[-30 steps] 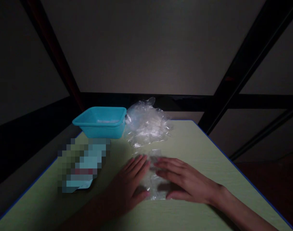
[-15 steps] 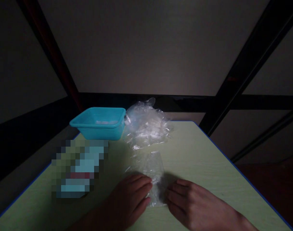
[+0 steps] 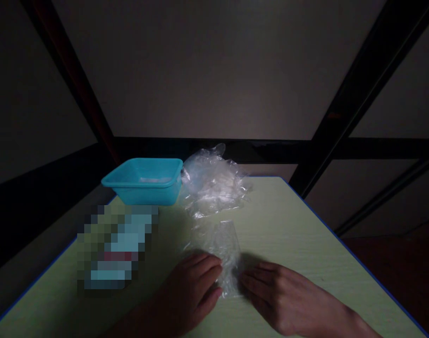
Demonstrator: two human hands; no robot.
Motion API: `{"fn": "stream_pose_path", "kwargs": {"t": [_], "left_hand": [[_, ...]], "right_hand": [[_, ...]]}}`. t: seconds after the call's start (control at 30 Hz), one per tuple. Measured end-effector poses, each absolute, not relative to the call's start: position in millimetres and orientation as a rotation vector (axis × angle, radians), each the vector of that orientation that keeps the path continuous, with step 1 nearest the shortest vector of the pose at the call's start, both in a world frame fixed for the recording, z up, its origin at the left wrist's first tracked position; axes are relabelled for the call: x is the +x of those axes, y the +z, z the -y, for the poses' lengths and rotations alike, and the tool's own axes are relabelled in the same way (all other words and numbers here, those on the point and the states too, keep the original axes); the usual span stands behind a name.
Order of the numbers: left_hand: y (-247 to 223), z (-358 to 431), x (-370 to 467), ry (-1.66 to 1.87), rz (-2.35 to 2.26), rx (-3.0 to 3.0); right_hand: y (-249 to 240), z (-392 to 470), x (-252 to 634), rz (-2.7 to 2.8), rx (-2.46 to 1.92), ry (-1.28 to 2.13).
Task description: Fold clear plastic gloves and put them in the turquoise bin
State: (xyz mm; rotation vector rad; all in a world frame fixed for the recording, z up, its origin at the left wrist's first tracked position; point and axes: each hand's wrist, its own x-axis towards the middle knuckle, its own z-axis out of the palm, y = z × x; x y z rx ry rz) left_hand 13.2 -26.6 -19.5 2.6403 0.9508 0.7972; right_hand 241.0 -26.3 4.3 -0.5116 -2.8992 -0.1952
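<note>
A piece of thin clear plastic [image 3: 230,239], crinkled and see-through, lies flat on the table between my hands; whether it is a bag or a glove I cannot make out. My left hand [image 3: 196,286] is closed at its left edge, fingers bent and thumb close below them. On the opposite edge, the fingers of my right hand [image 3: 270,291] are pressed together with their tips on the plastic. Just beyond lies a loose heap of crumpled clear plastic [image 3: 217,183].
A turquoise plastic basin [image 3: 147,190] stands at the back left, against the heap, with something pale inside. A pixelated item [image 3: 126,244] lies left of my hands. The pale table [image 3: 288,225] has a blue edge, and a wall panel [image 3: 214,70] rises behind it.
My right hand has shifted very slightly left along the plastic, and the plastic's near edge sits a little higher. The left hand has barely moved.
</note>
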Motion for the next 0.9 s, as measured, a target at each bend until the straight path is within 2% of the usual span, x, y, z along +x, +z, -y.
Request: {"fn": "stream_pose_path", "kwargs": {"t": [0.47, 0.67, 0.9], "left_hand": [[-13, 32, 20, 0.849, -1.034, 2.779], [-8, 32, 26, 0.748, -1.102, 2.893], [-8, 30, 25, 0.84, -1.082, 2.766]], "right_hand": [[14, 19, 245, 2.733, -0.591, -0.069], [19, 13, 250, 2.729, -0.565, -0.043], [9, 3, 243, 2.81, -0.598, 0.022]]}}
